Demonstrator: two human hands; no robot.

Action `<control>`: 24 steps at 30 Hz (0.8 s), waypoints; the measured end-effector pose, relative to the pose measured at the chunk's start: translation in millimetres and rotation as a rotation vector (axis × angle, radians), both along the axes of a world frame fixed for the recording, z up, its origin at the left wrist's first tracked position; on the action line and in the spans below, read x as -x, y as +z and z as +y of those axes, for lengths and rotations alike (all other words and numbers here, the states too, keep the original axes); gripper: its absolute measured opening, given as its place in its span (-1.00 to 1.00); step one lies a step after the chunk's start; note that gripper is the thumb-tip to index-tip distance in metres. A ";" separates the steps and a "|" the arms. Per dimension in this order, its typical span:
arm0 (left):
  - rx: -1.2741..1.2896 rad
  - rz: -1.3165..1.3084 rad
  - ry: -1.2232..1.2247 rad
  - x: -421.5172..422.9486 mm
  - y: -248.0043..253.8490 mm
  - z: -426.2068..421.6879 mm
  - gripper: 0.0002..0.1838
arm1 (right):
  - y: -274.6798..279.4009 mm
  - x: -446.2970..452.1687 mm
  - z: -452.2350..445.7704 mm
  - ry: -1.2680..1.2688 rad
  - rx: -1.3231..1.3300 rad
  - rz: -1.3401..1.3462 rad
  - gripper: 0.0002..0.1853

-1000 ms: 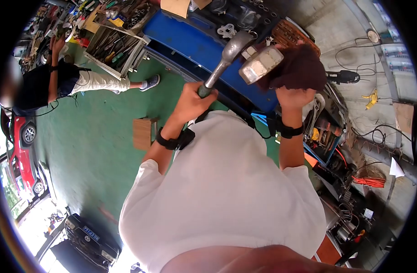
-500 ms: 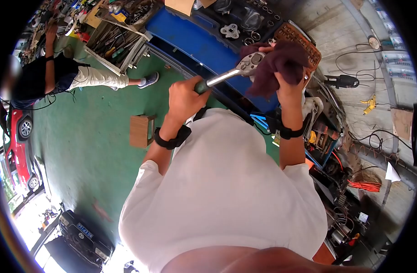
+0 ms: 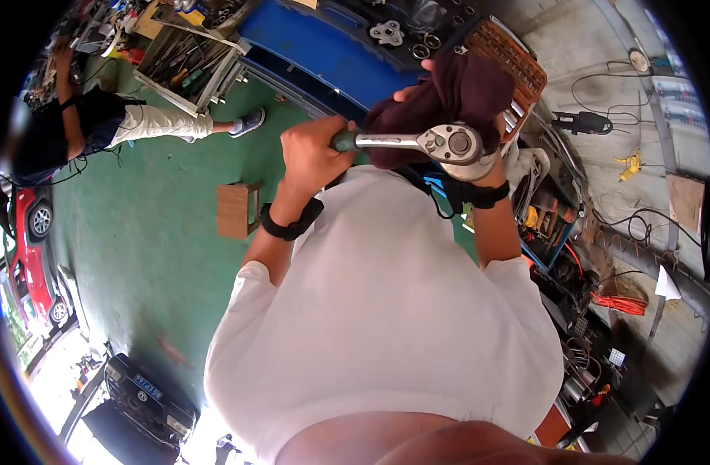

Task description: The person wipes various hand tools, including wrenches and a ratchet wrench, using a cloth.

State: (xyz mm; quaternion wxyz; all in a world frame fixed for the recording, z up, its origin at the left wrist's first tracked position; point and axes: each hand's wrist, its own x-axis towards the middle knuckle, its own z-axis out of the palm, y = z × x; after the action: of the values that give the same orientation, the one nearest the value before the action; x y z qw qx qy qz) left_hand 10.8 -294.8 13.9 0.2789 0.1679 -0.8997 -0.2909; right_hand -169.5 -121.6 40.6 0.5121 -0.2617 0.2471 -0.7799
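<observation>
The wrench (image 3: 393, 142) has swung down in the head view. Now it lies sideways, round end (image 3: 457, 142) pointing right, in front of the dark cloth (image 3: 448, 97). The left hand (image 3: 312, 155) grips its handle (image 3: 344, 141); the right hand (image 3: 493, 172) holds the cloth.

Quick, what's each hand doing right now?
Left hand: closed, holding the ratchet wrench by its handle.
Right hand: holding the dark cloth, partly hidden by it.
</observation>
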 end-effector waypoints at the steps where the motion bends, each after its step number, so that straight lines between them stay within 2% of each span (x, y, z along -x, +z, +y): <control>1: -0.002 -0.006 -0.004 -1.6 -1.8 -0.4 -0.78 | 2.2 4.3 2.2 0.071 0.009 -0.028 -0.33; 3: -0.006 -0.014 -0.007 -2.7 -4.3 -0.7 -0.79 | -2.1 13.2 5.7 0.145 0.018 -0.058 -0.30; 6: -0.051 0.041 0.010 -3.8 -6.0 0.2 -0.72 | -13.2 26.1 15.3 0.101 0.094 -0.050 -0.26; 7: -0.051 0.043 0.033 -4.4 -3.8 -1.1 -0.73 | -9.8 31.1 20.3 -0.008 0.135 0.044 -0.28; 10: -0.069 0.038 0.076 -7.8 -3.0 -6.2 -0.74 | 20.4 24.0 28.8 -0.580 -0.497 -0.020 -0.38; 12: -0.083 0.034 0.094 -8.3 -5.5 -8.7 -0.75 | 8.4 35.7 37.9 -0.224 0.266 -0.121 -0.50; 16: -0.148 0.025 0.132 -7.2 -7.4 -4.5 -0.81 | 4.5 21.0 27.6 -0.141 0.106 -0.106 -0.49; 18: -0.174 0.018 0.161 -7.0 -7.0 -2.1 -0.84 | -8.5 9.2 17.4 -0.174 -0.187 0.224 -0.36; 20: -0.168 -0.042 0.182 -7.5 -9.5 -4.1 -0.85 | -0.9 1.5 13.8 -0.162 0.037 0.394 -0.12; 22: -0.200 -0.099 0.204 -10.1 -9.3 -2.8 -0.86 | -12.0 2.2 14.1 -0.226 -0.126 0.252 0.06; 23: -0.214 -0.124 0.185 -11.0 -11.6 -3.2 -0.86 | -16.5 4.1 11.8 -0.223 -0.113 0.240 -0.03; 24: -0.226 -0.147 0.164 -10.8 -11.0 -4.9 -0.86 | -19.8 3.3 10.0 -0.223 -0.103 0.240 -0.03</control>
State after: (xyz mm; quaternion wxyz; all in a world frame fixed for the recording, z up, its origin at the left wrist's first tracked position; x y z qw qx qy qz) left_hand 21.5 -299.7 2.9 0.2143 0.2922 -0.8624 -0.3535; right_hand -172.8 -111.6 20.8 0.4016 -0.2975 0.3736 -0.7814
